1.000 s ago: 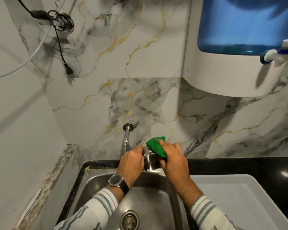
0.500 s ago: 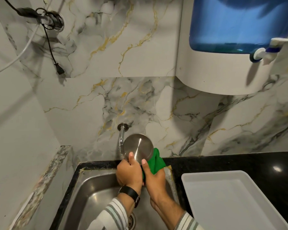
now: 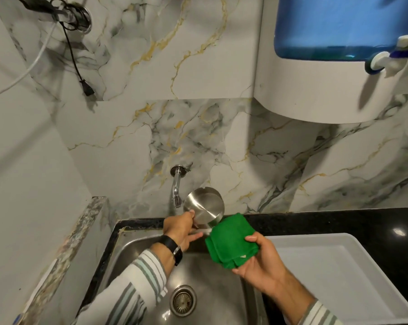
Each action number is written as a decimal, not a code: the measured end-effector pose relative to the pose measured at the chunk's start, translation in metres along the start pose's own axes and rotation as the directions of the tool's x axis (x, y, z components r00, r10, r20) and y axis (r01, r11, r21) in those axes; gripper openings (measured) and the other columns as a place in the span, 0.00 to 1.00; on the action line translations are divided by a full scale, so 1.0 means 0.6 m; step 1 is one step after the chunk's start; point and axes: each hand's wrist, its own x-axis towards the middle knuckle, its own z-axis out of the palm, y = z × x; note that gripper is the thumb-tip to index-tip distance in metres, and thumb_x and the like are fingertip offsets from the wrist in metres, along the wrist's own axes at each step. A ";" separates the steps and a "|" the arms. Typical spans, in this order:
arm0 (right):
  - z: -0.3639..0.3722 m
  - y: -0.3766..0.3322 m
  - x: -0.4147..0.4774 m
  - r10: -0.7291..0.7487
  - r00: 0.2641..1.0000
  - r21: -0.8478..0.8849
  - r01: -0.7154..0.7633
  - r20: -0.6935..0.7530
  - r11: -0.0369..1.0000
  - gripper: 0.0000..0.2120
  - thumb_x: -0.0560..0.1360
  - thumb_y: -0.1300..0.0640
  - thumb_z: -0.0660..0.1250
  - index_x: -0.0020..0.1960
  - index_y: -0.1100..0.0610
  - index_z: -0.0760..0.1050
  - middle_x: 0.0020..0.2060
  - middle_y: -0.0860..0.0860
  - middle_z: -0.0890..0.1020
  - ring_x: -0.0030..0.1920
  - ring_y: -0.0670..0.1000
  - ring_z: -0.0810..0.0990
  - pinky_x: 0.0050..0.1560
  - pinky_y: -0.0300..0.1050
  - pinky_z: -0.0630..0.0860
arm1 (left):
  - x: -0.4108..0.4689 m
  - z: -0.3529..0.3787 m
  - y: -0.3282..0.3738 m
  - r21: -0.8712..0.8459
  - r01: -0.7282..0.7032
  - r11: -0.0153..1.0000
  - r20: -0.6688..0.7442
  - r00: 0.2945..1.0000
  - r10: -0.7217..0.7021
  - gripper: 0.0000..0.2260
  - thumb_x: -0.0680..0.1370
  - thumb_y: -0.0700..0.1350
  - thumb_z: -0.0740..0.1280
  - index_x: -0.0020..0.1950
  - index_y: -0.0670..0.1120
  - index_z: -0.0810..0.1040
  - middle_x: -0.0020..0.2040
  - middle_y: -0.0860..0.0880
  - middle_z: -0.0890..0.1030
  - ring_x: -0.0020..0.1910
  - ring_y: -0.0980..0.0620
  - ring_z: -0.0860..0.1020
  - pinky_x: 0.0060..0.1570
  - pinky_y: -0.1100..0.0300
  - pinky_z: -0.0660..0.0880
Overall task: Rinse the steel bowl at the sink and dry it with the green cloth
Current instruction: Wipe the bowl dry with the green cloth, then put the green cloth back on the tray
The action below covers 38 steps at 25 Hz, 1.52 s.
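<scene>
My left hand (image 3: pixel 183 231) grips the rim of the steel bowl (image 3: pixel 205 208), holding it tilted above the back of the sink (image 3: pixel 137 261) so its outer base faces me. The bowl hangs just right of the tap (image 3: pixel 176 188). My right hand (image 3: pixel 260 263) lies palm up under the folded green cloth (image 3: pixel 228 241) and pinches it with the thumb. The cloth's upper corner sits right below the bowl's lower edge; I cannot tell if they touch. No water is visibly running from the tap.
A white tray (image 3: pixel 339 275) rests on the black counter (image 3: pixel 315 221) right of the sink. The drain (image 3: pixel 183 300) lies at the sink's bottom. A white and blue water dispenser (image 3: pixel 327 55) hangs on the marble wall at upper right. Cables (image 3: pixel 76 62) dangle at upper left.
My right hand has pulled the green cloth off the bowl, down and to the right, and turned palm up. My left hand keeps the bowl raised near the tap.
</scene>
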 end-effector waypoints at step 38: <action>-0.347 -0.256 -0.090 -0.299 0.921 -0.913 -0.119 -0.248 0.390 0.23 0.80 0.36 0.70 0.53 0.55 0.87 0.37 0.60 0.89 0.35 0.58 0.90 0.39 0.50 0.88 | -0.009 0.270 -0.252 0.359 0.084 0.930 0.369 0.902 -0.224 0.17 0.75 0.46 0.81 0.55 0.35 0.85 0.44 0.41 0.90 0.37 0.45 0.90 0.35 0.53 0.87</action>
